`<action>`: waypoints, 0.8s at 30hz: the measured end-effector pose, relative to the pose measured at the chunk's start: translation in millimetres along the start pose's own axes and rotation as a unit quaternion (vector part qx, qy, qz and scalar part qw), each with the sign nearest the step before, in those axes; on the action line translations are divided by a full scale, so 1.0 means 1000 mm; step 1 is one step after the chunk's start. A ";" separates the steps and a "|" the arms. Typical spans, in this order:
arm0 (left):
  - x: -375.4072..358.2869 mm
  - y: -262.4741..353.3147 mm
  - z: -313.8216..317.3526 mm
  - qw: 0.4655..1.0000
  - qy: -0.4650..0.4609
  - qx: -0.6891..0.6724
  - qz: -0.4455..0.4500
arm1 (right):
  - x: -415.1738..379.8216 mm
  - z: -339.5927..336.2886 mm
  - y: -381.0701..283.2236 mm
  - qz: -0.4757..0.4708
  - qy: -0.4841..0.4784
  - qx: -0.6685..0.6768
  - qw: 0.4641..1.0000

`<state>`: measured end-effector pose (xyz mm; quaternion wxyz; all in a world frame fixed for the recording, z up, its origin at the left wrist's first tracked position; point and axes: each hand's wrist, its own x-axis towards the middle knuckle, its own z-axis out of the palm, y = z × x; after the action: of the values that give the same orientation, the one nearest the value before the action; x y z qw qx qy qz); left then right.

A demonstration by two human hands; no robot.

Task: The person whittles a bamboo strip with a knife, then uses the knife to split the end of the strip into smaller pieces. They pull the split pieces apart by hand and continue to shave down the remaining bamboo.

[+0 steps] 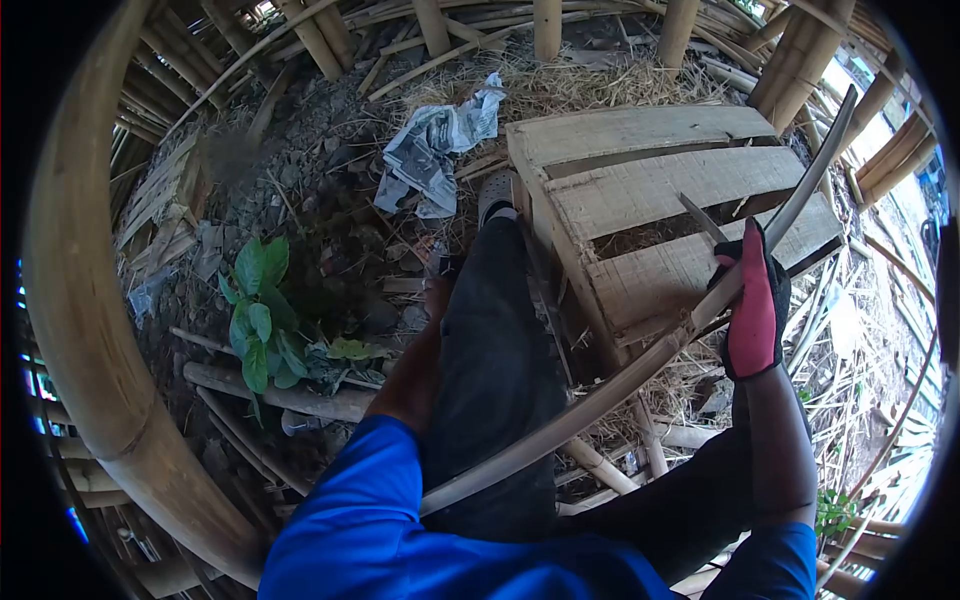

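Note:
A long split bamboo strip (600,400) runs diagonally from my lap up to the right, across a slatted wooden crate (680,178). My right hand (755,310), in a red and black glove, is closed around the strip near the crate's right side. A short pointed blade-like piece (702,217) sticks out beside the gloved fingers, over the crate slats. My left hand (437,296) reaches down beside my left leg, low near the ground. Its fingers blend into the dark ground and cannot be made out.
Crumpled newspaper (435,150) lies on the ground ahead of my foot. A leafy green plant (262,320) grows at the left. A thick bamboo pole (85,300) curves along the left edge. Bamboo posts (547,30) and dry straw line the back.

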<state>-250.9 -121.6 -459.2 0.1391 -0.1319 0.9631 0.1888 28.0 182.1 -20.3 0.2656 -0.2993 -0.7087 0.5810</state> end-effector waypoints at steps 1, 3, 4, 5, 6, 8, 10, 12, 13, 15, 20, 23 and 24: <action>0.000 -0.001 -0.004 0.999 -0.017 -0.003 0.028 | -0.001 0.003 -0.001 0.003 0.000 0.011 1.000; 0.000 -0.003 -0.022 0.992 -0.070 -0.022 0.106 | 0.003 0.004 0.003 0.008 -0.014 0.018 1.000; -0.004 -0.003 -0.038 0.981 -0.116 -0.048 0.150 | 0.004 0.003 0.003 0.009 -0.013 0.017 1.000; -0.010 -0.002 -0.058 0.963 -0.172 -0.092 0.188 | 0.005 0.002 0.003 0.012 -0.022 -0.001 1.000; -0.015 0.000 -0.079 0.937 -0.234 -0.145 0.215 | 0.005 0.002 0.002 0.016 -0.031 -0.019 0.999; -0.021 -0.002 -0.113 0.877 -0.346 -0.246 0.226 | 0.004 0.002 -0.001 0.027 -0.034 -0.016 0.999; -0.015 -0.013 -0.122 0.846 -0.390 -0.295 0.213 | 0.004 0.004 -0.002 0.035 -0.039 -0.011 0.999; -0.005 -0.020 -0.118 0.642 -0.520 -0.563 -0.014 | 0.002 0.004 -0.002 0.025 -0.034 -0.002 0.999; -0.002 -0.026 -0.117 0.643 -0.520 -0.562 -0.013 | 0.002 0.004 -0.001 0.025 -0.033 -0.001 0.999; -0.006 -0.037 -0.116 0.604 -0.422 -0.676 0.010 | 0.002 0.003 0.001 0.013 -0.036 0.001 0.999; -0.018 -0.043 -0.128 0.563 -0.436 -0.692 0.118 | 0.002 0.001 0.000 0.021 -0.047 0.010 0.999; -0.021 -0.045 -0.131 0.556 -0.442 -0.686 0.155 | 0.001 0.000 -0.001 0.038 -0.056 0.007 0.998; -0.021 -0.045 -0.131 0.556 -0.440 -0.683 0.175 | 0.003 -0.002 0.000 0.043 -0.064 0.007 0.997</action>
<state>-245.8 -210.2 -350.9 0.3780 0.0832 0.3682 0.8454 27.4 185.1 -19.6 0.1961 -0.2900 -0.7069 0.6146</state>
